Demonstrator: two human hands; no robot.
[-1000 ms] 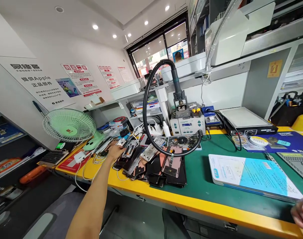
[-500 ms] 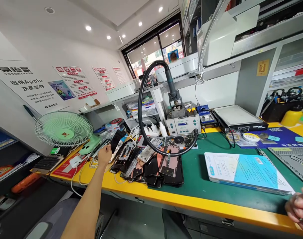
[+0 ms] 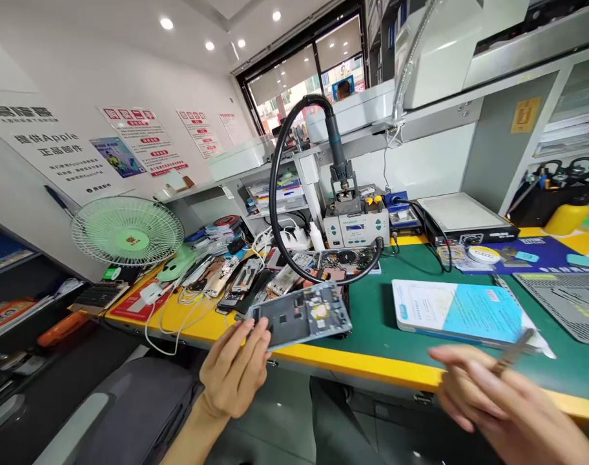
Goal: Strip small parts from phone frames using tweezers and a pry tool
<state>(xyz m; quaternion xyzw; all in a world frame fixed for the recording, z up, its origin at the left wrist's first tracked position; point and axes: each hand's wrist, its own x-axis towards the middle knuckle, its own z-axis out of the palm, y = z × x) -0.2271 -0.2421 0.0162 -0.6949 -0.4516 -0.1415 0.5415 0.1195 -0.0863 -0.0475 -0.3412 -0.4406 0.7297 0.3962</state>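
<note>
Standing at the left end of the bench [image 3: 372, 368], a green fan [image 3: 127, 229] faces a heap of opened phones [image 3: 241, 281]. Just right of the heap, the left hand [image 3: 234, 378] closes its grip on a blue-grey phone housing [image 3: 301, 316], pinching its left end and holding it flat over the bench's yellow edge, inner side up. Behind it sits a hot-air station [image 3: 355, 226]. Further right lies a blue-and-white pack [image 3: 462, 310]. The right hand [image 3: 493, 400], blurred, pinches a thin metal tool [image 3: 515, 342] near that pack.
</note>
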